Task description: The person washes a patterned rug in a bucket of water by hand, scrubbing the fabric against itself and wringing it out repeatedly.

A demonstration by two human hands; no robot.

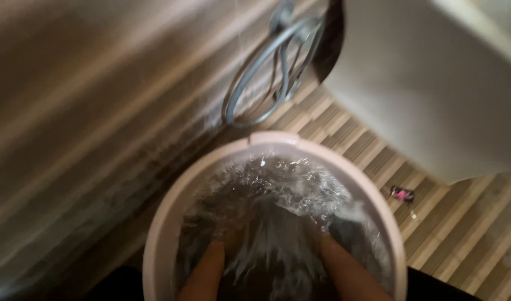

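- One round bucket [160,234], pale pink plastic, seen from straight above at the bottom centre of the view, standing on the floor [461,234].
- Filled nearly to the rim with churning, foaming water [277,184]; white splashes and bubbles thickest across the far half.
- A dark, streaked mass of cloth [277,239] under the surface in the middle, blurred by motion, shape not clear.
- Left hand [225,245] plunged in at the near left, forearm bare and sloping down from the bottom edge; fingers lost under water and foam, so grip cannot be told.
- Right hand [319,237] plunged in at the near right, forearm likewise bare; fingers hidden in the splash against the dark cloth, grip cannot be told.
- Both hands inside the rim, close either side of the cloth, near each other.
- Edges: tiled wall [88,111] close along the left of the bucket; one large pale appliance body [433,89] up right, well apart from the rim.
- Open strip of striped floor tiles between bucket and appliance, running to the right edge.
- One grey coiled hose [266,72] beyond the bucket's far rim, by the wall.
- One small pink and dark scrap [403,194] lying on the floor to the right, apart from the bucket.
- Count: two hands, one bucket, one hose, one scrap.
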